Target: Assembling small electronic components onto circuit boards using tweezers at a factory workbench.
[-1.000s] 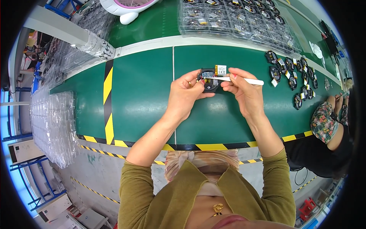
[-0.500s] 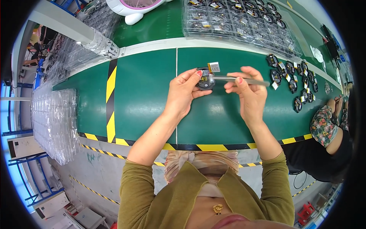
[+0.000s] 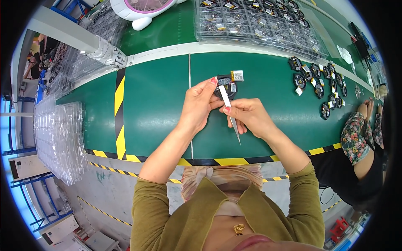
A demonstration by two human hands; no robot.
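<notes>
My left hand [image 3: 199,104] holds a small round black part [image 3: 226,88] just above the green belt [image 3: 155,108]; a small silver square piece [image 3: 237,75] hangs off the part's far side. My right hand [image 3: 247,117] grips white tweezers [image 3: 229,112], with their tip on the part and the back end pointing toward me. Both hands are close together over the middle of the belt.
Several similar black parts [image 3: 320,83] lie on the belt to the right, near another person's sleeved arm [image 3: 354,134]. Clear trays of parts [image 3: 259,21] sit at the back, stacked clear trays [image 3: 58,138] at left, a white-and-pink fan [image 3: 142,8] behind.
The tweezers swung from lying sideways to the right to pointing toward me. My right hand dropped lower and nearer, while the left hand kept hold of the part.
</notes>
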